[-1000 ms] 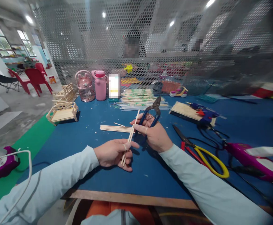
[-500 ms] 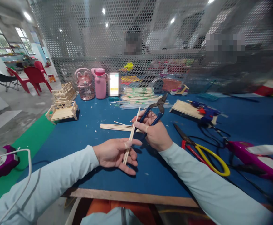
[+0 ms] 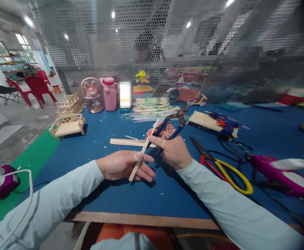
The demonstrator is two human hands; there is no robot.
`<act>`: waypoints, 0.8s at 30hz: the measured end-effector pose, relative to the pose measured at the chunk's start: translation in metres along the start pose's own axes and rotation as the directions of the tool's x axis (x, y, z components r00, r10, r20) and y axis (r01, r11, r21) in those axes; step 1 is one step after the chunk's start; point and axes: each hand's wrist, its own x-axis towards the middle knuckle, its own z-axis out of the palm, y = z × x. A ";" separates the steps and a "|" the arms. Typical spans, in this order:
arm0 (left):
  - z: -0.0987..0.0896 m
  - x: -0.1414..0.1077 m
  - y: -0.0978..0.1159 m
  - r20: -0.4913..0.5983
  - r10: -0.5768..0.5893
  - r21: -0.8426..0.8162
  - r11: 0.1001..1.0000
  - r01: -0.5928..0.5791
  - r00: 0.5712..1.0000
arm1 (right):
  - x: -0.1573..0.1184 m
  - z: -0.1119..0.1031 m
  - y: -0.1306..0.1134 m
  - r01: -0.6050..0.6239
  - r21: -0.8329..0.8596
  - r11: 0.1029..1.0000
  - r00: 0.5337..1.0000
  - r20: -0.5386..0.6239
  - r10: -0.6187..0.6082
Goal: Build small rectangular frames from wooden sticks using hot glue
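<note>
Between my two hands runs a small bundle of thin wooden sticks, slanting up to the right. My left hand grips its lower part under the thumb, with the other fingers stretched out beneath. My right hand pinches the upper part between thumb and finger. The same hand also holds blue-handled pliers, their dark jaws pointing up and away. Behind the hands, more wooden sticks lie flat on the blue table. A short loose stick lies just beyond them.
Small wooden bed models stand at left, near pink bottles. Bagged sticks lie at the back. On the right are yellow-and-red-handled shears, a blue glue gun on a wooden panel, and a purple power strip.
My left hand has shifted slightly left and up, and the lower ends of the sticks have swung left. The right hand keeps its hold on the sticks and pliers.
</note>
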 end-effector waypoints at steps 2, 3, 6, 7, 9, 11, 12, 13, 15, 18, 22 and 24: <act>0.004 0.004 0.001 -0.118 0.111 0.023 0.994 -0.109 0.987 | -0.001 0.003 0.001 0.019 -0.049 0.999 1.000 -0.007 -0.019; 0.006 0.007 0.000 -0.167 0.166 0.037 0.986 -0.162 0.972 | -0.002 0.004 0.001 0.015 -0.076 0.997 1.000 0.001 -0.015; 0.009 0.013 -0.002 -0.265 0.316 0.123 0.948 -0.293 0.911 | -0.005 0.009 -0.001 -0.007 -0.169 0.986 0.999 0.038 0.014; 0.010 0.015 -0.004 -0.280 0.357 0.169 0.932 -0.320 0.891 | -0.006 0.011 -0.002 -0.006 -0.200 0.980 0.999 0.040 0.015; 0.011 0.016 -0.006 -0.286 0.423 0.265 0.897 -0.353 0.860 | -0.007 0.012 -0.004 0.004 -0.251 0.968 1.000 0.030 0.004; 0.012 0.016 -0.008 -0.289 0.450 0.329 0.876 -0.354 0.845 | -0.007 0.014 -0.004 0.003 -0.257 0.966 1.000 0.017 0.002; 0.014 0.015 -0.008 -0.298 0.442 0.343 0.877 -0.338 0.846 | -0.008 0.014 -0.004 -0.005 -0.244 0.970 1.000 0.013 0.008; 0.015 0.015 -0.008 -0.315 0.429 0.350 0.882 -0.316 0.846 | -0.008 0.015 -0.002 -0.015 -0.223 0.975 1.000 0.014 0.019; 0.018 0.013 -0.007 -0.367 0.387 0.353 0.899 -0.259 0.846 | -0.007 0.015 0.000 -0.037 -0.192 0.981 0.998 0.040 0.046; 0.020 0.011 -0.003 -0.440 0.365 0.382 0.903 -0.197 0.821 | -0.004 0.010 -0.001 -0.033 -0.210 0.977 0.995 0.085 0.052; 0.011 0.009 0.003 -0.453 0.471 0.508 0.834 -0.215 0.757 | 0.005 -0.013 -0.011 -0.072 -0.309 0.948 0.994 0.055 0.093; 0.003 0.009 0.005 -0.439 0.533 0.576 0.785 -0.229 0.724 | 0.009 -0.027 -0.016 -0.060 -0.443 0.895 0.989 0.094 0.112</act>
